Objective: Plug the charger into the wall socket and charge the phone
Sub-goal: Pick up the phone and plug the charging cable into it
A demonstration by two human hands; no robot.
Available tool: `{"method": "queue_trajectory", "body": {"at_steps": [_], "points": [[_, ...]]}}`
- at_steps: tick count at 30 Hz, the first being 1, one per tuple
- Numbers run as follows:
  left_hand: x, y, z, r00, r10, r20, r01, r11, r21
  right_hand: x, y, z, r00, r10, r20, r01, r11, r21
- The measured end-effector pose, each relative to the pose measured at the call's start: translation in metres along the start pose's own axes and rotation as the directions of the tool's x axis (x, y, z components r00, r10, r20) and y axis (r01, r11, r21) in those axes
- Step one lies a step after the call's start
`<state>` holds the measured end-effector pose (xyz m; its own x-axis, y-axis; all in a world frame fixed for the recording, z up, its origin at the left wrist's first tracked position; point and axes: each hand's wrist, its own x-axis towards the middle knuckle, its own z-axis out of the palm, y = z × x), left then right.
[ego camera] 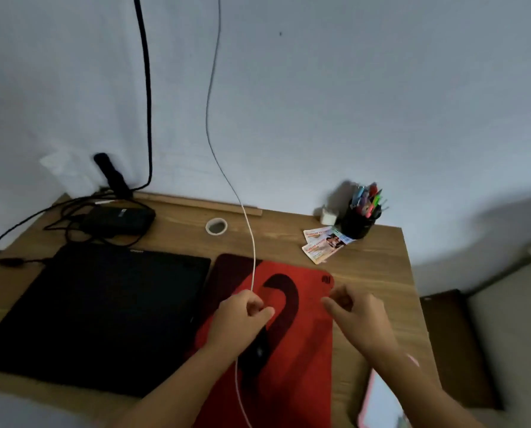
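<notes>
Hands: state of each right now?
Left hand: pinching the white cable.
Right hand: curled shut, nothing visible in it.

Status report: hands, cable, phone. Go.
Left hand pinches white cable above red mouse pad. Right hand curled, empty. Pink-cased phone lies near right forearm. Black mouse under left wrist.

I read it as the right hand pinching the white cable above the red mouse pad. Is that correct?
Not quite. The head view shows the left hand pinching the white cable above the red mouse pad. The right hand hovers beside it with its fingers curled, holding nothing.
</notes>
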<state>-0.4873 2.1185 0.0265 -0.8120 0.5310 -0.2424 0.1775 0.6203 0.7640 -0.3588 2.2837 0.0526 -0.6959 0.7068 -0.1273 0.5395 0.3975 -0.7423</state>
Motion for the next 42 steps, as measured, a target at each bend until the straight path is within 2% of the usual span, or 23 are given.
{"method": "queue_trajectory", "body": {"at_steps": [5, 8, 11, 15, 17, 18, 22, 26, 28, 30, 31, 33, 36, 38, 42], "points": [[-0.031, -0.013, 0.035, 0.972, 0.146, 0.185, -0.166, 0.981, 0.098, -0.033, 0.031, 0.006, 1.000, 0.030, 0.010, -0.030, 0.999, -0.037], [-0.045, -0.016, 0.055, 0.913, 0.207, 0.353, -0.285, 0.940, 0.186, -0.050, 0.048, 0.007, 0.998, 0.063, 0.011, -0.063, 0.998, -0.001], [-0.059, -0.016, 0.073, 0.793, 0.251, 0.556, -0.432, 0.874, 0.222, -0.068, 0.062, 0.004, 0.988, 0.148, 0.034, -0.149, 0.989, 0.025], [-0.078, -0.013, 0.096, 0.552, 0.248, 0.796, -0.654, 0.721, 0.228, -0.087, 0.080, 0.001, 0.978, 0.207, -0.006, -0.207, 0.978, 0.002], [-0.083, -0.013, 0.104, 0.460, 0.262, 0.849, -0.731, 0.655, 0.193, -0.096, 0.087, 0.000, 0.972, 0.232, -0.034, -0.232, 0.973, -0.009], [-0.084, -0.014, 0.105, 0.439, 0.272, 0.856, -0.750, 0.637, 0.182, -0.099, 0.089, -0.002, 0.969, 0.243, -0.046, -0.244, 0.970, -0.016], [-0.074, -0.023, 0.086, 0.413, 0.319, 0.853, -0.797, 0.580, 0.169, -0.106, 0.095, -0.005, 0.962, 0.264, -0.071, -0.266, 0.963, -0.031], [-0.060, -0.042, 0.055, 0.304, 0.322, 0.896, -0.883, 0.447, 0.139, -0.105, 0.091, -0.002, 0.962, 0.259, -0.081, -0.261, 0.965, -0.010], [-0.055, -0.056, 0.043, 0.250, 0.304, 0.919, -0.933, 0.328, 0.146, -0.104, 0.089, 0.002, 0.966, 0.247, -0.073, -0.247, 0.969, 0.012], [-0.052, -0.066, 0.034, 0.254, 0.289, 0.923, -0.949, 0.258, 0.180, -0.102, 0.087, 0.004, 0.969, 0.241, -0.062, -0.240, 0.971, 0.021], [-0.051, -0.069, 0.030, 0.263, 0.289, 0.921, -0.942, 0.282, 0.180, -0.102, 0.086, 0.005, 0.970, 0.237, -0.057, -0.237, 0.971, 0.018], [-0.046, -0.066, 0.024, 0.299, 0.308, 0.903, -0.889, 0.434, 0.146, -0.101, 0.083, 0.006, 0.971, 0.233, -0.047, -0.233, 0.972, 0.016], [-0.040, -0.062, 0.027, 0.453, 0.397, 0.798, -0.792, 0.590, 0.156, -0.099, 0.078, 0.010, 0.973, 0.228, -0.022, -0.227, 0.973, 0.032], [-0.037, -0.055, 0.026, 0.557, 0.376, 0.741, -0.686, 0.711, 0.155, -0.097, 0.076, 0.015, 0.973, 0.230, 0.003, -0.230, 0.972, 0.039], [-0.031, -0.041, 0.027, 0.683, 0.409, 0.605, -0.573, 0.814, 0.097, -0.092, 0.062, 0.021, 0.982, 0.148, 0.120, -0.165, 0.976, 0.145]]}}
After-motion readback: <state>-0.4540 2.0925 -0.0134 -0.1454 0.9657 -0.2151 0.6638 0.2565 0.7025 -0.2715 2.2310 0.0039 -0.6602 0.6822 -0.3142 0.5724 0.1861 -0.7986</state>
